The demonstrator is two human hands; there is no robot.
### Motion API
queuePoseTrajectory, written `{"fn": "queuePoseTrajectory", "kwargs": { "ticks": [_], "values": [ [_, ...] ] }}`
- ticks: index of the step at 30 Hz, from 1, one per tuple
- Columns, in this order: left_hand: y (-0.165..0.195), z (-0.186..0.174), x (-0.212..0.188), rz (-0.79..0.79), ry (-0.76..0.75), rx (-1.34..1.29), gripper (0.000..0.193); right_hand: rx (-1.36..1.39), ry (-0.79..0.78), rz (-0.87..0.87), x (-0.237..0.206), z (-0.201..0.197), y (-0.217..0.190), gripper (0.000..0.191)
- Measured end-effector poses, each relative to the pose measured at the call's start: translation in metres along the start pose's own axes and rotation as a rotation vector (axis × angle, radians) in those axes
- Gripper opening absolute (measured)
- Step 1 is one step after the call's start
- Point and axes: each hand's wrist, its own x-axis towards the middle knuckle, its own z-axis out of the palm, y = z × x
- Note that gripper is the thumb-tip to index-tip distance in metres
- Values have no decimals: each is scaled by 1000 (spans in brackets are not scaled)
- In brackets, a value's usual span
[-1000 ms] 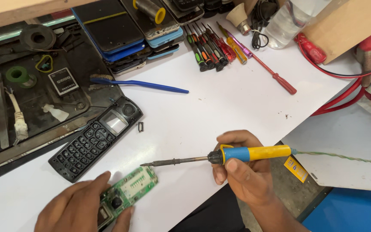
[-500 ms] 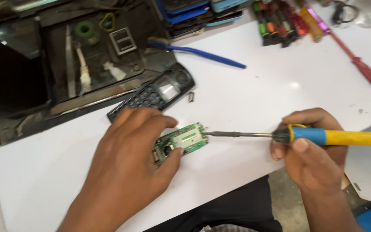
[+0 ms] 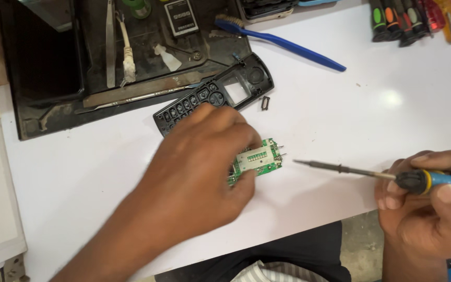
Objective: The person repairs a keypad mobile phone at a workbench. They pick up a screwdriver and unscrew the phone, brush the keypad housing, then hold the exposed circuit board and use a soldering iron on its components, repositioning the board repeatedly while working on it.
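Left hand (image 3: pixel 194 172) pins green circuit board (image 3: pixel 257 163) flat on white bench (image 3: pixel 371 99) near front edge, fingers closed over board's left end. Right hand (image 3: pixel 429 209) grips soldering iron (image 3: pixel 392 175), tip just right of board, apart. Step judged: positioning before soldering. Next calls for steady board and tip on exact joint.

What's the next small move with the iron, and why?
Probably ease the soldering iron leftward to the board: its tip sits just off the board's right edge, not touching, held in the right hand, while the left hand pins the board on the table.
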Motion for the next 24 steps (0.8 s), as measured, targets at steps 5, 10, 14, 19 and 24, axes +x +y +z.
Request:
{"fn": "queuePoseTrajectory", "kwargs": {
  "ticks": [5, 10, 14, 19, 24],
  "values": [
    [-5, -6, -3, -194, -121, -93, 22, 5, -126, 45, 0, -11, 2, 24],
    [-5, 1, -4, -58, -58, -115, 15, -57, -154, 61, -1, -18, 4, 24],
    [-3, 8, -4, -49, -51, -70, 9, -56, -189, 55, -1, -21, 5, 26],
    [-3, 14, -5, -41, -44, -67, 4, -29, -254, 52, 3, -22, 4, 29],
    [-3, 16, -7, 7, 1, -54, 3, -68, -266, 52, 3, -20, 1, 31]
  ]
}}
